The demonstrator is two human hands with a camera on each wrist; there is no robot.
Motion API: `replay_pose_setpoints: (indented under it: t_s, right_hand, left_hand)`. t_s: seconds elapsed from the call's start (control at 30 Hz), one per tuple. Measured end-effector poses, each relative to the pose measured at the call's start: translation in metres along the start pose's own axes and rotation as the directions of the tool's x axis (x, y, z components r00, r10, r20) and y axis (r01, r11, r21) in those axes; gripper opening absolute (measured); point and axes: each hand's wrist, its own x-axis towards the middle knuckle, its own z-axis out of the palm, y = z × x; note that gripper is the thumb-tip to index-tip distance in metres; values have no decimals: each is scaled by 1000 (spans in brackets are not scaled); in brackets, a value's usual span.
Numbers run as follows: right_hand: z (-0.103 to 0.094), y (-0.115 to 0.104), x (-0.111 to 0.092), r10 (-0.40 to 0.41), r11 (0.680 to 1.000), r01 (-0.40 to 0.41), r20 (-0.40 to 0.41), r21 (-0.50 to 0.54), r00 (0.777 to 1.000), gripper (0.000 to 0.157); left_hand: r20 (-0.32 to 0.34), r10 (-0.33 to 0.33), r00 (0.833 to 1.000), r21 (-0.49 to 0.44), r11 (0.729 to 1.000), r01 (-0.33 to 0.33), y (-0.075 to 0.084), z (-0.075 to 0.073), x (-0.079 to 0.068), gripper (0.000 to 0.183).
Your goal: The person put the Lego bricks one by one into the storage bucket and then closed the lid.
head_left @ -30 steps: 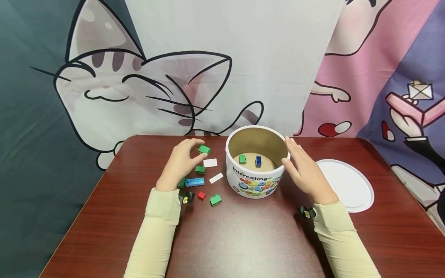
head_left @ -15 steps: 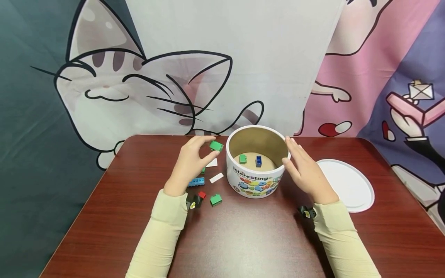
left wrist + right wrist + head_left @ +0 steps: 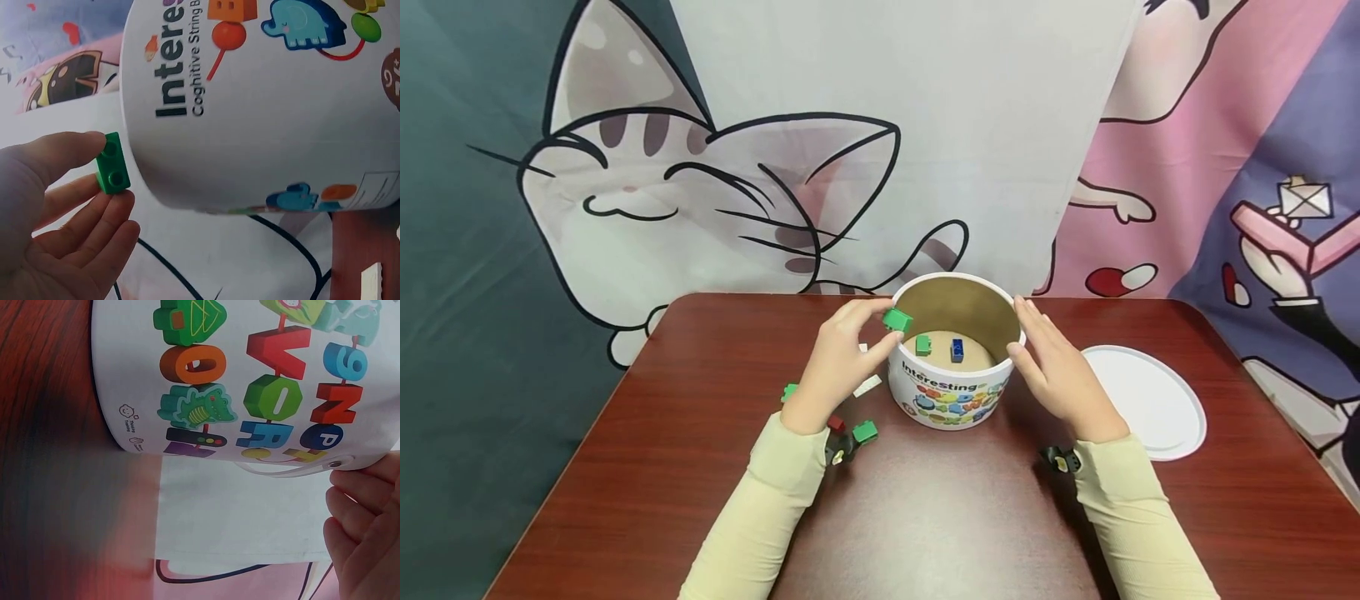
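While the left grip (image 3: 835, 362) pinches a green brick (image 3: 897, 320) beside the left rim of the tub (image 3: 947, 408), the right grip (image 3: 1060, 375), fingers extended, rests against its opposite side; I'd clear the rim, then release low inside.

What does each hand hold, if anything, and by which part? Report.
The left hand pinches a rectangular green plastic brick by its opposite ends. The right hand grips nothing, touching the round white printed tub near its top.
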Motion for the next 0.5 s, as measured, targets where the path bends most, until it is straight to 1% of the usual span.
replay_pose_setpoints:
  t_s: [0.1,0.2,0.27,0.33,0.4,0.5]
  right_hand:
    - [0,0,-1,0,1000,0,2,1,1000,65]
    - [0,0,-1,3,1000,-3,3,2,1000,65]
    - [0,-1,-1,8,1000,-8,4,3,1000,65]
    - [-1,-1,0,10,1000,-10,7,3,1000,65]
    - [-1,-1,0,10,1000,-10,9,3,1000,65]
    - [-1,0,-1,10,1000,-10,8,1,1000,65]
  left_hand:
    - [24,5,1000,16,1000,-6,3,4,6,39]
    - [49,23,999,38,999,-25,6,7,15,38]
    - [79,24,997,53,998,-28,7,9,22,37]
    - [132,8,991,73,997,-17,9,11,29,36]
    - [204,-25,979,90,996,7,10,13,36,37]
    - [320,-60,946,129,991,19,11,19,47,37]
